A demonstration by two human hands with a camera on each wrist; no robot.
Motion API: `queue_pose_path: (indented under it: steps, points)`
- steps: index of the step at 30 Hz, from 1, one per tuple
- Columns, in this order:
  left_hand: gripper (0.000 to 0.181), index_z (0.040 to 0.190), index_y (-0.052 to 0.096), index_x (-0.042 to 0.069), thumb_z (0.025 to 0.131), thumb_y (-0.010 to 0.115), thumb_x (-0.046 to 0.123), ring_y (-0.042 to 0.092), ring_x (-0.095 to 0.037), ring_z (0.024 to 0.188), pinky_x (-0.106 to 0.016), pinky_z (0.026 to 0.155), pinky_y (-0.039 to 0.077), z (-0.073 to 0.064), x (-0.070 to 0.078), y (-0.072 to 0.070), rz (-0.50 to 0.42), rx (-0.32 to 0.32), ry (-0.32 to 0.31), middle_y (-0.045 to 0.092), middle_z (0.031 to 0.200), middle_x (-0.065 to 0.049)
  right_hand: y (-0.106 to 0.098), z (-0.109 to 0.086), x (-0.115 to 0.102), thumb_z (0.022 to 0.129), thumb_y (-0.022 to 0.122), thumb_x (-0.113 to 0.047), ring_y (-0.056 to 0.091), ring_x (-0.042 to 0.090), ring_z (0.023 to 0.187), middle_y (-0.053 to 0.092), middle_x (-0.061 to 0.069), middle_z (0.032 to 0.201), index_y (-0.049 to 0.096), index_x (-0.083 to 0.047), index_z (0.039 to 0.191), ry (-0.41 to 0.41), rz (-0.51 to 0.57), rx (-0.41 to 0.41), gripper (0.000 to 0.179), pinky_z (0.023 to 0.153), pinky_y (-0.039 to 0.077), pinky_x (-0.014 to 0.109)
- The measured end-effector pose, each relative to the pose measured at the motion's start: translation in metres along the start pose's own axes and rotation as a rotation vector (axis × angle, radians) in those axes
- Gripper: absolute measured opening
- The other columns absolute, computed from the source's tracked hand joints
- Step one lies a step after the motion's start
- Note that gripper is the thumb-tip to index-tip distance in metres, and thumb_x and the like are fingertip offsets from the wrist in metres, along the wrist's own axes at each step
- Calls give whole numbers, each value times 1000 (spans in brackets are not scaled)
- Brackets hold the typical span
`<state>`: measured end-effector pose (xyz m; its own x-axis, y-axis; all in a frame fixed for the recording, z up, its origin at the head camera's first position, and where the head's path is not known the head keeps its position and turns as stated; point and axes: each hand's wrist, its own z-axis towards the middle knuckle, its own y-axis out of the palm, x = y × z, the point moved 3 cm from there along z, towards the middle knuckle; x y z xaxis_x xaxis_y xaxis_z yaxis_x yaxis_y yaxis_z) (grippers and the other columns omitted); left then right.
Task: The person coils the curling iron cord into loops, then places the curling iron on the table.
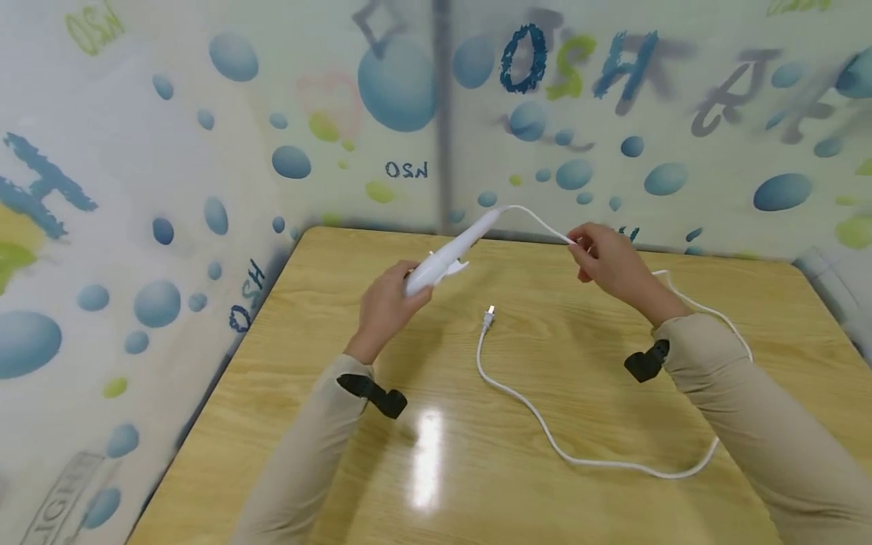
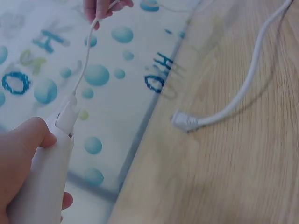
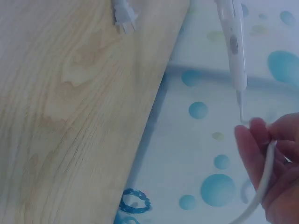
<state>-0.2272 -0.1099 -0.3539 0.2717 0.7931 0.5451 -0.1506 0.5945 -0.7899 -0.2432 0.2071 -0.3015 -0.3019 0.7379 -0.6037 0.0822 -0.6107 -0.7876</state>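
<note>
My left hand (image 1: 387, 304) grips the thick end of a white corded appliance (image 1: 455, 251) shaped like a curling iron. It is tilted above the table, narrow end up and to the right, with a small lever sticking out from its side. From that narrow end runs a white cord (image 1: 538, 220), which my right hand (image 1: 608, 261) pinches between thumb and fingers. In the right wrist view, an oval button (image 3: 234, 45) shows on the appliance. The two-pin plug (image 1: 488, 317) lies on the table between the hands, apart from both.
A wood-grain table (image 1: 306, 454) spans the foreground. The cord loops across it, passing under the right forearm. Walls (image 1: 341, 151) with blue bubbles and lettering stand close behind and to the left. Each wrist wears a black camera mount (image 1: 643, 363).
</note>
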Motion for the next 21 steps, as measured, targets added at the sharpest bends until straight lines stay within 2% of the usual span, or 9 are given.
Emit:
queue_pose_path:
  steps: [5, 9, 12, 17, 21]
  points:
    - [42, 116, 60, 10, 82, 63, 34, 56, -20, 74, -37, 60, 45, 6, 25, 1, -43, -6, 85, 63, 99, -6, -11, -37, -7, 98, 40, -12, 53, 22, 59, 50, 11, 82, 46, 3, 128, -51, 42, 47, 34, 49, 48, 27]
    - [41, 117, 60, 10, 81, 66, 31, 56, -19, 76, -37, 63, 44, 10, 48, -4, -94, 0, 166, 64, 100, -5, -15, -67, -4, 98, 40, -11, 52, 18, 58, 52, 10, 82, 45, -1, 132, -70, 112, 81, 36, 48, 47, 27]
    - [42, 117, 60, 10, 81, 67, 29, 55, -18, 79, -36, 65, 44, 11, 60, -11, -122, -10, 225, 63, 101, -5, -12, -82, 2, 97, 43, -8, 52, 15, 58, 53, 9, 83, 46, -1, 132, -89, 180, 78, 36, 49, 47, 28]
    - [40, 116, 60, 8, 81, 68, 25, 55, -17, 77, -33, 65, 44, 8, 77, -17, -208, -80, 336, 63, 99, -4, -4, -96, 18, 94, 48, -2, 57, 13, 64, 57, 6, 84, 47, 2, 130, -127, 339, 24, 36, 55, 50, 27]
    - [37, 115, 60, 7, 81, 69, 19, 56, -15, 74, -31, 63, 45, 2, 82, -18, -306, -160, 403, 63, 97, -5, 2, -93, 29, 91, 51, 3, 61, 14, 68, 63, -2, 84, 52, 8, 122, -162, 486, -28, 31, 59, 51, 27]
